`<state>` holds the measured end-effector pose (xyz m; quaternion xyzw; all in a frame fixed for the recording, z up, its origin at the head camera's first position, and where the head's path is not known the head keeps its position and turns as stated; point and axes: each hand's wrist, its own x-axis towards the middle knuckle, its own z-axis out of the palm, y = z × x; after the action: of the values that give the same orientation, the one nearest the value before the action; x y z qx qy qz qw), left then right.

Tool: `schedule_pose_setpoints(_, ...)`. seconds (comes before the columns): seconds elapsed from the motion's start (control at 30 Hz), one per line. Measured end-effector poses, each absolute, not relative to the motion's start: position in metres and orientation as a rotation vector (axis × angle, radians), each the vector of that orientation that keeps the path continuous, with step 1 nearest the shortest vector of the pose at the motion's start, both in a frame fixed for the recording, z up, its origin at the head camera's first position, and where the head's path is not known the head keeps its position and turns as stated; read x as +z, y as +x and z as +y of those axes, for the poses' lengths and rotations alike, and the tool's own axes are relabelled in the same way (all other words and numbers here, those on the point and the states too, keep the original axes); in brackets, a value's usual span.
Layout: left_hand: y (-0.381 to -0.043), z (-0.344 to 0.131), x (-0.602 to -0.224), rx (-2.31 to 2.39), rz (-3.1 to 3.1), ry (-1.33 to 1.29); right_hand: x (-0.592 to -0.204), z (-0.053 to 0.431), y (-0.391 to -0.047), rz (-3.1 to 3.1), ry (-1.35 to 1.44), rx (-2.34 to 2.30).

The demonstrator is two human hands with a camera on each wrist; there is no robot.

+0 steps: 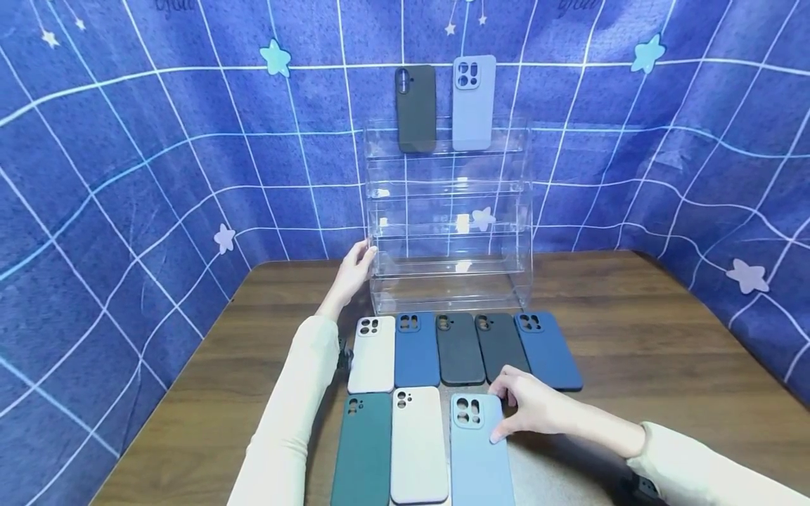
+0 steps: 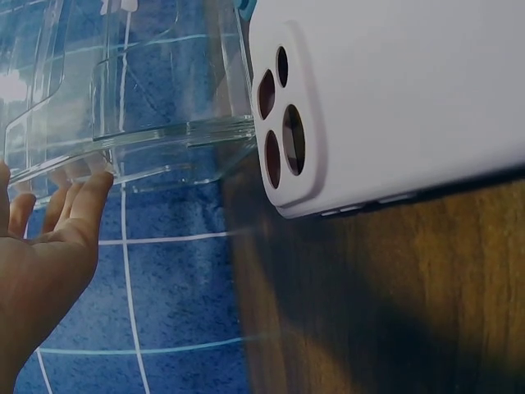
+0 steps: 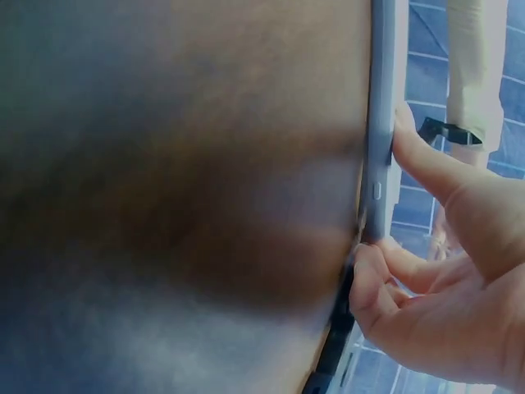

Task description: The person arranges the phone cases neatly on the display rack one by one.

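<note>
In the head view, my left hand (image 1: 351,275) is at the left side of a clear acrylic display rack (image 1: 449,268). Its fairly straight fingers touch the rack's side, as the left wrist view shows. At the front, my right hand (image 1: 534,404) pinches a light blue phone case (image 1: 479,457) near its upper right corner. The thumb lies on the case's face, and the fingers are at its edge. The case lies on the table, camera cutout away from me. On the rack's top tier stand a black phone case (image 1: 416,109) and a pale blue phone case (image 1: 474,105).
Between rack and hands lies a row of phone cases: white (image 1: 372,358), blue (image 1: 416,358), two black, and another blue one (image 1: 552,355). Nearer are a dark green case (image 1: 362,450) and an off-white case (image 1: 419,450). A blue cloth (image 1: 190,169) hangs behind the wooden table (image 1: 633,316).
</note>
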<state>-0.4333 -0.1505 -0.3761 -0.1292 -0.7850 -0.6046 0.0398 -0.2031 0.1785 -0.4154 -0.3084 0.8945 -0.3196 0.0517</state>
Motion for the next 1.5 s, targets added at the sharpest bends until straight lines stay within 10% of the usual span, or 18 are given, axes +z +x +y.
schedule_pose_setpoints(1.5, -0.437, -0.153, -0.378, -1.948, -2.382, -0.372, -0.372, 0.195, -0.223, 2.478, -0.772, -1.587)
